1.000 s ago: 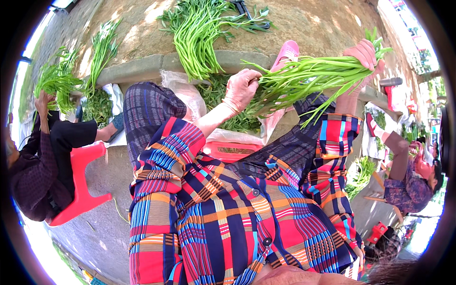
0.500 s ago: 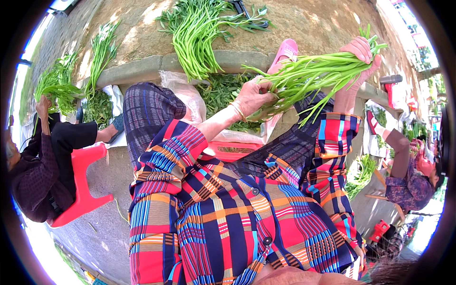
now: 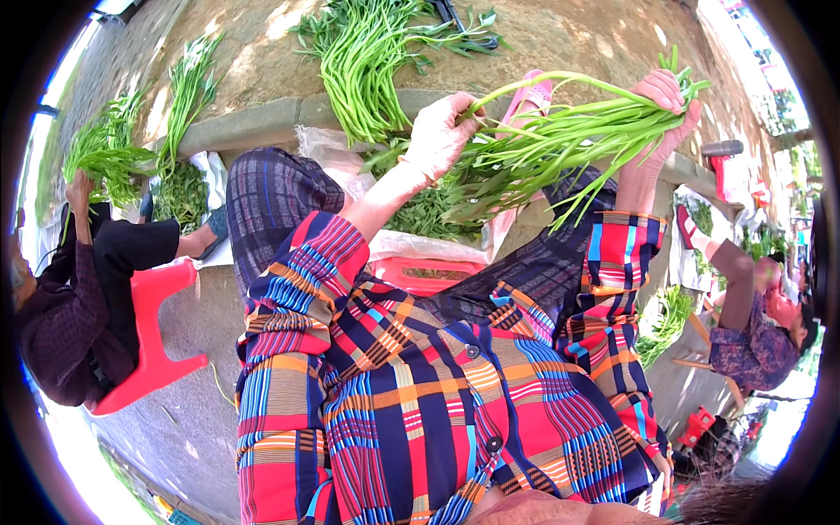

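Note:
My right hand is closed round the thick end of a bunch of long green vegetable stems, held out ahead of me and to the right. The thin ends of the bunch hang to the left, over my knees. My left hand pinches the end of a single stem that arches above the others and leads back to the right hand. Leafy trimmings lie below, on a pale plastic sheet between my legs.
A large pile of stems lies across the kerb ahead. Part of a red plastic stool shows between my legs. At left, a person on a red stool holds greens; another person sits at right.
My left hand has moved up and left from beside the bunch, drawing one stem into an arch. My right hand keeps its hold in nearly the same place.

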Demonstrator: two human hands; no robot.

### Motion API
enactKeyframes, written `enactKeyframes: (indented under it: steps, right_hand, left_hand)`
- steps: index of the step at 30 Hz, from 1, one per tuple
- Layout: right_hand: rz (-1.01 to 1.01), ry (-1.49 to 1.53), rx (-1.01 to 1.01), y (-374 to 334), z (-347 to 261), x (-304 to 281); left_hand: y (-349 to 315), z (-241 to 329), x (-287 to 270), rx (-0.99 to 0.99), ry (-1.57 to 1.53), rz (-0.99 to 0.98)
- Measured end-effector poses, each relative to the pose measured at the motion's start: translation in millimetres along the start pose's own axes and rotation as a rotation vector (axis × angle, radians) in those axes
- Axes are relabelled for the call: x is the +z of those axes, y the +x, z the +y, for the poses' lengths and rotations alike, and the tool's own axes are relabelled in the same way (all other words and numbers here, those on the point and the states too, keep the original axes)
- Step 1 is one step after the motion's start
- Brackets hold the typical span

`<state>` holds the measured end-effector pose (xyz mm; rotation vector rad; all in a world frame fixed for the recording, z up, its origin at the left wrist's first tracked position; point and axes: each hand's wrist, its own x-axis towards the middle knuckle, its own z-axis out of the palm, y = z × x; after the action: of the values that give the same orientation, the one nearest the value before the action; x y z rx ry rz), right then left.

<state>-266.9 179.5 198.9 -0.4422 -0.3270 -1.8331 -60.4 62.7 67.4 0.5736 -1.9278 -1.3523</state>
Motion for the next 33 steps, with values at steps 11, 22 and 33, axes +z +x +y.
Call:
enactKeyframes:
  steps: [11,22,33]
  right_hand:
    - [0.058,-0.022,-0.041,-1,-10,-6]
    - [0.045,0.008,-0.034,-1,-1,-5]
    - [0.057,0.005,-0.048,1,8,-7]
  left_hand:
    - [-52,12,29,0.27,0.246,-0.067]
    - [-51,9,53,0.148,0.451,-0.014]
    - [-40,21,57,-0.191,0.283,0.046]
